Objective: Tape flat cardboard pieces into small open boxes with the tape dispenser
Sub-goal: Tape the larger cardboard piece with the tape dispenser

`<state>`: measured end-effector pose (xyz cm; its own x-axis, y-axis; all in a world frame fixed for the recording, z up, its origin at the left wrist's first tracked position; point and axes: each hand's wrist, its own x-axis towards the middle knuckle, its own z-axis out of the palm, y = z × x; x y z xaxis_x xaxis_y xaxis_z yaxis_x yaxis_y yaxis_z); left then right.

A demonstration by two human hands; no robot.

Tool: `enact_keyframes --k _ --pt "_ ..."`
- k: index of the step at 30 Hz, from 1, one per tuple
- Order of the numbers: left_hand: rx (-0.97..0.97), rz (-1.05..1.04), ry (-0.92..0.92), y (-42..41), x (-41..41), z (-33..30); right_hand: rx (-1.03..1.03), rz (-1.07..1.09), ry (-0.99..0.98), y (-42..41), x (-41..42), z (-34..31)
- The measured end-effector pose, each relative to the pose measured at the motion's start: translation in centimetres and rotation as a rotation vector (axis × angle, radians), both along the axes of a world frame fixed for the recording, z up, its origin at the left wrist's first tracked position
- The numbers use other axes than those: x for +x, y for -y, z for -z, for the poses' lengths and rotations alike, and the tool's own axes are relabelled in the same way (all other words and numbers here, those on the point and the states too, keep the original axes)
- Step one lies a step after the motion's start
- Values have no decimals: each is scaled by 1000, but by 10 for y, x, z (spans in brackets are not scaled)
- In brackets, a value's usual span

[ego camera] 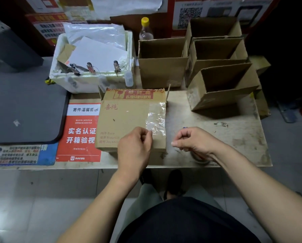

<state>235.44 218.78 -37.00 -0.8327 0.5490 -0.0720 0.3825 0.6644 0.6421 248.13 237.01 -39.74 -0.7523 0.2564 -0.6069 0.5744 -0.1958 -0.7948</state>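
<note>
A brown cardboard box (124,120) lies bottom up in the middle of the table, with red print on it. A strip of clear tape (156,116) runs along its right side. My left hand (134,146) is at the box's near edge, thumb and fingers pinching the near end of the tape. My right hand (194,141) hovers just right of the box with fingers curled, and I see nothing in it. A tape roll (200,159) lies on the table, mostly hidden under my right wrist. A small blue tip (185,127) peeks out behind my right knuckles.
Several open cardboard boxes (162,62) stand at the back right. A white foam box (92,79) with clips and plastic bags sits at the back left, with a yellow-capped bottle (146,30) behind. A grey mat (24,109) and a red notice (80,134) lie at the left.
</note>
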Motion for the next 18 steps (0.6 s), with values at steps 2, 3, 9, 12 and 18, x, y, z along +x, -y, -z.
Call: enact_keyframes --k 2,3,9,12,18 --pt "-51 3 -77 5 6 14 -147 163 23 7 4 12" --pt "-71 5 -123 7 9 19 -218 258 27 11 4 17" --pt "-123 81 -371 3 8 37 -354 595 5 37 -3 33" --pt "-193 211 -548 1 1 48 -275 667 25 50 -9 45" --pt "-479 49 -584 5 -2 42 -294 737 -23 71 -23 57"
